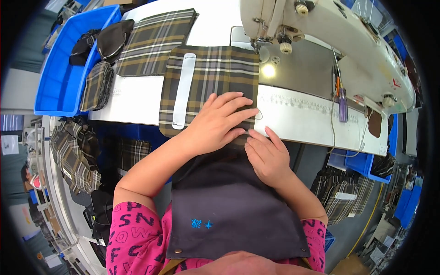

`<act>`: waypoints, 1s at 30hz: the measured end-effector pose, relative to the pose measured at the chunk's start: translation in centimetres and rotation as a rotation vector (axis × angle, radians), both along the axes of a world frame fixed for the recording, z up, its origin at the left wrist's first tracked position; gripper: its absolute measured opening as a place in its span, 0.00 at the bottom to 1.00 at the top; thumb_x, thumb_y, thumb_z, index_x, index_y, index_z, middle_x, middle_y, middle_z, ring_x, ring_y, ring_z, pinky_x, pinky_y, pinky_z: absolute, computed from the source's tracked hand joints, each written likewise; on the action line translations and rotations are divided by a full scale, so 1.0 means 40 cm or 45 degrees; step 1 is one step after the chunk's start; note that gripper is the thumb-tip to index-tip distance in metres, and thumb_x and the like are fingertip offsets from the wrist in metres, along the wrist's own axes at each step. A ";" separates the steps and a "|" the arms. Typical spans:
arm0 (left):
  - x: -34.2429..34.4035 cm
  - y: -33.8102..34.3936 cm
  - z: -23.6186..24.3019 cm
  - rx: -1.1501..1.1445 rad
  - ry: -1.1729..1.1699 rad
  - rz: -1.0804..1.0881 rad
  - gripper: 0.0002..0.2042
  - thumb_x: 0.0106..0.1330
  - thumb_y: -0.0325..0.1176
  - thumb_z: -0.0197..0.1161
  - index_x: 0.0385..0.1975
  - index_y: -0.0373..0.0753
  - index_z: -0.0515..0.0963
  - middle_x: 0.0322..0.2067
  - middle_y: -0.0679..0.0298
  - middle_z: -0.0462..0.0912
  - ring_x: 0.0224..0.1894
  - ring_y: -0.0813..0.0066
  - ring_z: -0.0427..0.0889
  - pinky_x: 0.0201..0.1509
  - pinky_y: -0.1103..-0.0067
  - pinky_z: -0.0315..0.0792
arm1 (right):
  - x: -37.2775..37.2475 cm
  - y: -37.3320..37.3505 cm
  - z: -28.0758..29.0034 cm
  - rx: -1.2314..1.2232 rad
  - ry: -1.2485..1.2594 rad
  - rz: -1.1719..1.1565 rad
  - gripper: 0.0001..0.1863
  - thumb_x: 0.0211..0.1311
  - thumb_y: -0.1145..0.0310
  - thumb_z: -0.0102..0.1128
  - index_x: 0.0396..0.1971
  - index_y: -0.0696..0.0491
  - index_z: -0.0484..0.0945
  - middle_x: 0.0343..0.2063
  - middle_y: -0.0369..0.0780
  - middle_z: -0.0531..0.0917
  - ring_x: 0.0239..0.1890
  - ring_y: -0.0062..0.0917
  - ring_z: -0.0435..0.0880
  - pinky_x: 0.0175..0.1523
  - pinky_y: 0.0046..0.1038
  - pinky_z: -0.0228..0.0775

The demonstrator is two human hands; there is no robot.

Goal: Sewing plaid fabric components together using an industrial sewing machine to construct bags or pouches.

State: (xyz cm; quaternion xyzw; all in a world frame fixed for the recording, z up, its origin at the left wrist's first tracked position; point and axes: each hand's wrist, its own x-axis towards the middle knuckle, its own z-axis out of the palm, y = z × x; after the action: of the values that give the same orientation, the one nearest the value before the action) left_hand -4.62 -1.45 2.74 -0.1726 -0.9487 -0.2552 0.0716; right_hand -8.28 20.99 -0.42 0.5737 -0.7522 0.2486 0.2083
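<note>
A plaid fabric panel (pixel 215 73) in brown, black and white lies at the front of the sewing table, its near edge hanging over. Stitched or laid along its left side is a white strip (pixel 184 89). My left hand (pixel 222 120) rests flat on the panel's lower right part, fingers spread. At the near right corner my right hand (pixel 268 156) has its thumb and fingertips closed on the cloth edge, one finger raised. The sewing machine's needle area (pixel 257 45) is just beyond the panel's far right corner.
More plaid panels (pixel 158 39) are stacked behind, beside a blue bin (pixel 57 78) with dark pieces. A purple-handled screwdriver (pixel 343 105) lies right, under the sewing machine (pixel 321 23). Plaid bundles hang below left (pixel 75 151) and right (pixel 343 195).
</note>
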 end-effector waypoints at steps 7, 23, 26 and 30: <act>-0.018 -0.017 -0.002 -0.097 -0.130 -0.010 0.26 0.67 0.37 0.66 0.66 0.50 0.72 0.68 0.67 0.68 0.73 0.60 0.61 0.65 0.49 0.62 | -0.022 -0.005 0.006 0.036 -0.033 0.012 0.05 0.57 0.73 0.63 0.34 0.56 0.83 0.39 0.41 0.85 0.52 0.32 0.86 0.65 0.39 0.71; -0.123 -0.060 -0.015 -0.095 -0.087 0.034 0.25 0.68 0.39 0.65 0.66 0.49 0.73 0.68 0.66 0.68 0.73 0.60 0.60 0.66 0.46 0.61 | -0.146 -0.052 0.037 0.097 -0.202 0.051 0.06 0.56 0.75 0.61 0.34 0.57 0.81 0.39 0.40 0.85 0.52 0.32 0.86 0.63 0.39 0.75; -0.143 -0.065 -0.020 -0.084 -0.066 0.046 0.25 0.69 0.40 0.65 0.66 0.49 0.73 0.68 0.66 0.68 0.73 0.60 0.60 0.66 0.46 0.62 | -0.170 -0.058 0.043 0.136 -0.197 0.053 0.06 0.55 0.75 0.61 0.34 0.57 0.80 0.39 0.40 0.84 0.52 0.33 0.86 0.61 0.39 0.77; -0.173 -0.075 -0.031 -0.085 -0.052 0.054 0.25 0.69 0.40 0.65 0.66 0.49 0.73 0.67 0.66 0.68 0.73 0.60 0.61 0.67 0.46 0.61 | -0.205 -0.069 0.048 0.153 -0.176 0.077 0.06 0.55 0.75 0.60 0.34 0.57 0.79 0.39 0.40 0.83 0.52 0.34 0.85 0.60 0.39 0.78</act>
State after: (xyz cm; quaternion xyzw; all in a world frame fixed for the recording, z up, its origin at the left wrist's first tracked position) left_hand -11.52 -4.46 1.51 -0.1494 -0.9614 -0.2252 0.0516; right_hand -16.49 18.24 1.50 0.5890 -0.7607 0.2481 0.1135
